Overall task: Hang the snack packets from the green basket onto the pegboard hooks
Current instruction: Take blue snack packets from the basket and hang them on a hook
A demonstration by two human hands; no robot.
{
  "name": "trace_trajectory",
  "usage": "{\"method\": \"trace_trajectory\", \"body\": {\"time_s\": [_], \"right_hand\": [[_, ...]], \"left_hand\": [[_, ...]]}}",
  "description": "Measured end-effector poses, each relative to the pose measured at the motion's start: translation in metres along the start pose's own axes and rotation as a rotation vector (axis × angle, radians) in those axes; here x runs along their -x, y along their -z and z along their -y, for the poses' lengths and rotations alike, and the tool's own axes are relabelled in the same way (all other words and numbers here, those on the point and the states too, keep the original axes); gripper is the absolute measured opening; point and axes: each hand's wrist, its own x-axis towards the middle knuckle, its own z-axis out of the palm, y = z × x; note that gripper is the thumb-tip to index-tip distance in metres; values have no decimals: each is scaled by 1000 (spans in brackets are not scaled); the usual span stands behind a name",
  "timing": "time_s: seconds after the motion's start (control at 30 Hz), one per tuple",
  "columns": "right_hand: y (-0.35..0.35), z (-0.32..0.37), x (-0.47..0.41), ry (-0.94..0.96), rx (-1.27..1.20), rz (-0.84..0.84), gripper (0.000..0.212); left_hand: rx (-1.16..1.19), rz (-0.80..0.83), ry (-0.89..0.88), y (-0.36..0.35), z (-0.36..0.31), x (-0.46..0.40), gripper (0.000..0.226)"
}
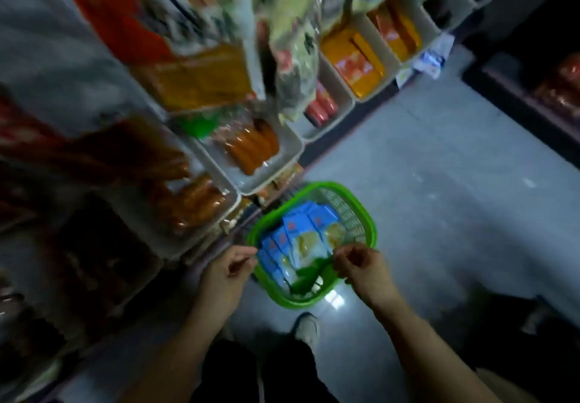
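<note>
The green basket stands on the grey floor below me, with several blue and white snack packets standing in a row inside it. My left hand hovers at the basket's left rim, fingers loosely curled and holding nothing. My right hand hovers over the near right rim, fingers curled inward, nothing visibly held. Hanging packets on the display above are blurred, and the hooks cannot be made out.
White shelf trays with orange sausage packs jut out at the left, close to the basket. More trays with yellow-orange packs run along the back. My shoe stands just behind the basket. Open floor lies to the right.
</note>
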Motion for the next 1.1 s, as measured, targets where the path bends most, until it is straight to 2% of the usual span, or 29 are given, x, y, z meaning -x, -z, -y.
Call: {"method": "trace_trajectory", "body": {"time_s": [0.07,0.17,0.23,0.3,0.37,0.47,0.6,0.7,0.77,0.87,1.0,1.1], "right_hand": [[-5,-57,-33,-105,106,48,18],[-20,-137,-88,-163,328,76,5],[-28,-183,-129,-160,492,139,14],[-35,-220,-177,-138,622,211,22],[-39,-246,-226,-126,690,174,25],[-52,-274,-292,-74,744,71,29],[-86,-304,-357,30,858,198,65],[-116,-321,-381,-20,876,242,92],[-123,-330,-382,12,928,137,85],[-109,-327,-375,201,1036,-7,49],[-109,-305,-363,248,1250,55,25],[-134,-302,-349,375,1199,130,28]], "left_hand": [[-19,89,73,-47,51,-32,33],[-30,155,169,-110,133,-82,29],[-61,152,209,-147,186,-115,34],[-70,120,270,-177,230,-152,28],[-110,70,305,-203,261,-190,18],[-15,1,314,-234,286,-238,33],[145,-34,481,-259,297,-277,26],[127,20,474,-268,300,-285,27],[90,29,454,-269,299,-281,27],[94,-42,421,-260,295,-268,35],[130,-161,500,-227,299,-245,50],[201,-194,597,-216,301,-236,56]]}}
